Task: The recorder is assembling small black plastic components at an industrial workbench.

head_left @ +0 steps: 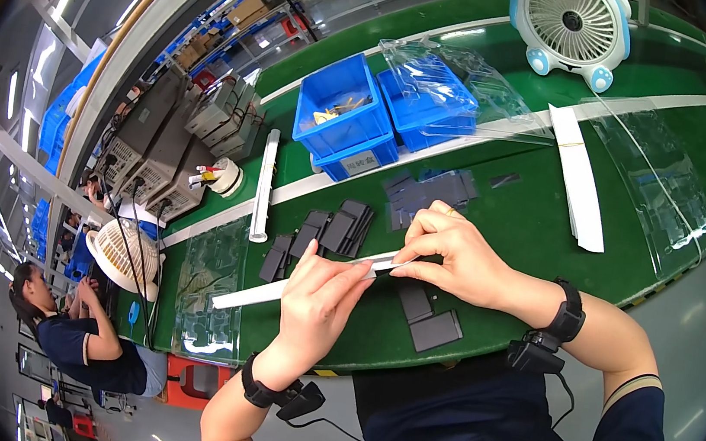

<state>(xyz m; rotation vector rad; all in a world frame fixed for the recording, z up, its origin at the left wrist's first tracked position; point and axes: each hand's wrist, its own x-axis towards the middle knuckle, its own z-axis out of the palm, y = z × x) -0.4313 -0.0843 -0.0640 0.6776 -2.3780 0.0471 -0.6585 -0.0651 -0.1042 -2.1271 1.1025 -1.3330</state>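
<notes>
**White strip pinched two-handed on the near side of the bin**

Landmark: open blue rectangular plastic bin (pixel 340 138), the left of two.

Left hand (pixel 316 296): thumb and fingers closed narrowly on a long, thin, white paper-like strip (pixel 253 297). Right hand (pixel 457 259): thumb and forefinger in a tight pinch at the strip's right end. Grips sit close together, presumably to steady that short stretch for fine fingertip work; the free length slants leftward past the left hand. A dark bit shows between the fingertips; cannot tell what it is.

Strip position: between the hands, on the person's side of the bin, apart from it.

Matte-black rectangular blocks (pixel 347 230) lie between bin and strip, probably grouped for easy reach. Two more black blocks (pixel 436 331) lie farther to the near side of the bin, just below the right hand.

Dark grey flat rectangular pieces (pixel 433 191): overlapping, right of and nearer than the bin. White strip bundle with a tan band (pixel 578 190): well right of the bin; the band likely keeps it together.
</notes>
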